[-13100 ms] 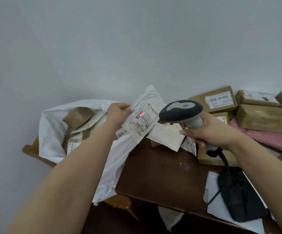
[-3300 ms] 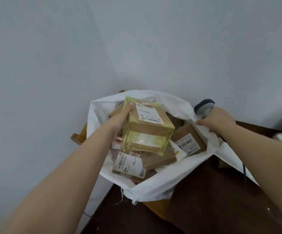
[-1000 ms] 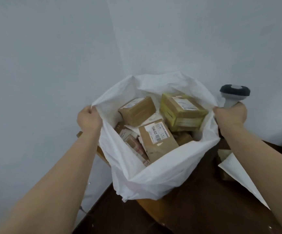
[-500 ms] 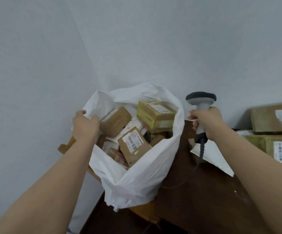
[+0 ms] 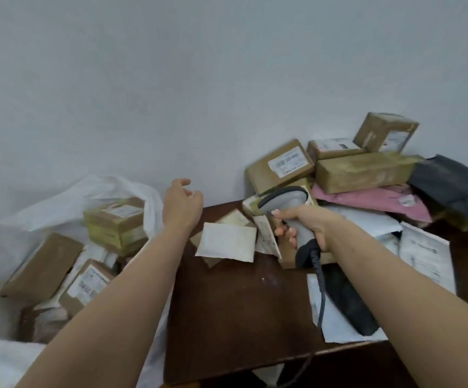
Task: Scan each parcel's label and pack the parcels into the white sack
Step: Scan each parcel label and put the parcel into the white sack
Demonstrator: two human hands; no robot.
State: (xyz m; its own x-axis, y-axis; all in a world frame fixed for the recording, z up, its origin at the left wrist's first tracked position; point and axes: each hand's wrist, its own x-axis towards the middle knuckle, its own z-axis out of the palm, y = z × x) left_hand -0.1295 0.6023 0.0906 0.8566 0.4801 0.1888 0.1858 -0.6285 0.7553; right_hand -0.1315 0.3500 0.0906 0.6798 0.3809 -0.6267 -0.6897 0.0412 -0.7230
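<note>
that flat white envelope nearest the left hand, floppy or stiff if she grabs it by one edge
The white envelope looks thin and flat with a kinked lower edge, so probably floppy, sagging from one edge. Likely light for its size. The left hand hovers open above it, and a pinch should hold.

Parcel labels, all too blurred for us to read.
We see white barcode labels on a far cardboard box and a sack parcel; no text is legible.
</note>
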